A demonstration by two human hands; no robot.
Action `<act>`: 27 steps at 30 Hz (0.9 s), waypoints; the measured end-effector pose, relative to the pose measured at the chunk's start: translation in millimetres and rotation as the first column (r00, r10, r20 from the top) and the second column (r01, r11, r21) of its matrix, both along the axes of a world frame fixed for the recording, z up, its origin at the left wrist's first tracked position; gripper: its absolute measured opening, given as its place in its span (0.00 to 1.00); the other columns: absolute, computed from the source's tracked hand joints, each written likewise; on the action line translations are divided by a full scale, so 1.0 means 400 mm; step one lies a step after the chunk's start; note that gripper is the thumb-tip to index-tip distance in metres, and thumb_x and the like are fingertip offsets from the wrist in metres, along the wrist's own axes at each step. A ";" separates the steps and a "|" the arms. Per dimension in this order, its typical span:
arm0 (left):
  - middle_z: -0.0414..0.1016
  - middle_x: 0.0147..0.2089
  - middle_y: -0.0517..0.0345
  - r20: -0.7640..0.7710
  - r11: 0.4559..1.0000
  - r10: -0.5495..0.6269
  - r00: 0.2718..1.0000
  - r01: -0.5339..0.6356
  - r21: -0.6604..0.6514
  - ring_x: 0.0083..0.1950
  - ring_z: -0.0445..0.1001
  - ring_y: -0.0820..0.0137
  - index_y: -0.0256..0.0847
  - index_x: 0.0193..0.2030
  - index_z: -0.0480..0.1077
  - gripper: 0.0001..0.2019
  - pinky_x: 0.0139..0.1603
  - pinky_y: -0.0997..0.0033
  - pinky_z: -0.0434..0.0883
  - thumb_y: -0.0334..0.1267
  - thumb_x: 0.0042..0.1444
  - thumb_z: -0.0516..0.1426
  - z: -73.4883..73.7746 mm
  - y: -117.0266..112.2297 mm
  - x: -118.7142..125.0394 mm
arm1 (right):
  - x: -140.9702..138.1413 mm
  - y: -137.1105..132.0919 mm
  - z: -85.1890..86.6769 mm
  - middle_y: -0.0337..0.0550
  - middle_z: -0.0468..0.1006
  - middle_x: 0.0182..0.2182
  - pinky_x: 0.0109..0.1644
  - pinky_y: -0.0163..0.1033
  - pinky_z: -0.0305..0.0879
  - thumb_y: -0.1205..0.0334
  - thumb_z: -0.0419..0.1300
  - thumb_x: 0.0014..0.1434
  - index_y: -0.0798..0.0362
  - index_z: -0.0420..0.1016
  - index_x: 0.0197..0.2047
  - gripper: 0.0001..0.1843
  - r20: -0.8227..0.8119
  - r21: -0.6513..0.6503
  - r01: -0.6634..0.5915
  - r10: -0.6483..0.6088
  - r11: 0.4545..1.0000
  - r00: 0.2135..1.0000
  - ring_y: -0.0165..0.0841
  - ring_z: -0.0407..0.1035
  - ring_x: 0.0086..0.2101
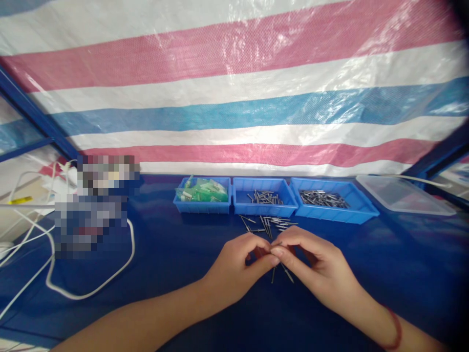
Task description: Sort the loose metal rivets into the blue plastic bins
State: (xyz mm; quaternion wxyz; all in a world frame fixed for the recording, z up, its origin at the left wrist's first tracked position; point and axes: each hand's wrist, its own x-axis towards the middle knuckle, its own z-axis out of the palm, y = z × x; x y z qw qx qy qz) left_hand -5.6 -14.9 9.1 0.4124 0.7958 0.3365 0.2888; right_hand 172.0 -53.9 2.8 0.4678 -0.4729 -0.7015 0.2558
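My left hand (244,261) and my right hand (313,256) meet fingertip to fingertip above the blue tabletop, both closed in a pinch. Between them shows the thin metal end of what looks like a blind rivet (280,243); most of it is hidden by the fingers. Just below the fingertips, a loose blind rivet (287,274) shows on the table. Beyond the hands, several more loose blind rivets (267,225) lie scattered before the bins. The middle blue bin (264,210) holds some rivets, and the right blue bin (337,213) contains a denser pile.
A left blue bin (205,208) holds green plastic packaging (205,189). To the right lies a translucent lid (406,195). White cables (91,295) loop across the table's left side, near a blurred-out area. A striped plastic sheet (234,117) hangs behind the table.
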 end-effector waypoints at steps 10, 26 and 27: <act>0.73 0.34 0.59 0.101 0.996 0.081 0.992 -0.076 -0.045 0.34 0.69 0.74 0.38 0.36 0.71 0.06 0.38 0.76 0.64 0.38 0.59 0.57 0.005 0.005 -0.004 | 0.014 0.005 -0.007 0.39 0.75 0.33 0.38 0.37 0.66 0.63 0.58 0.61 0.47 0.73 0.38 0.03 -0.046 -0.024 -0.002 0.001 1.000 0.999 0.32 0.69 0.35; 0.67 0.59 0.53 -0.265 0.891 -0.106 0.958 0.210 0.403 0.60 0.63 0.60 0.48 0.58 0.65 0.22 0.59 0.57 0.58 0.50 0.58 0.56 -0.006 0.012 -0.027 | 0.189 0.100 0.011 0.46 0.78 0.33 0.44 0.45 0.63 0.57 0.56 0.61 0.51 0.74 0.34 0.09 0.310 0.446 0.393 -0.551 0.804 0.775 0.40 0.70 0.37; 0.63 0.63 0.53 -0.310 0.860 -0.146 0.939 0.275 0.430 0.63 0.59 0.58 0.50 0.60 0.64 0.24 0.61 0.55 0.56 0.52 0.58 0.56 -0.008 0.011 -0.029 | 0.226 0.115 0.006 0.47 0.78 0.32 0.43 0.46 0.63 0.56 0.55 0.62 0.52 0.74 0.33 0.11 0.329 0.465 0.474 -0.643 0.748 0.691 0.41 0.70 0.36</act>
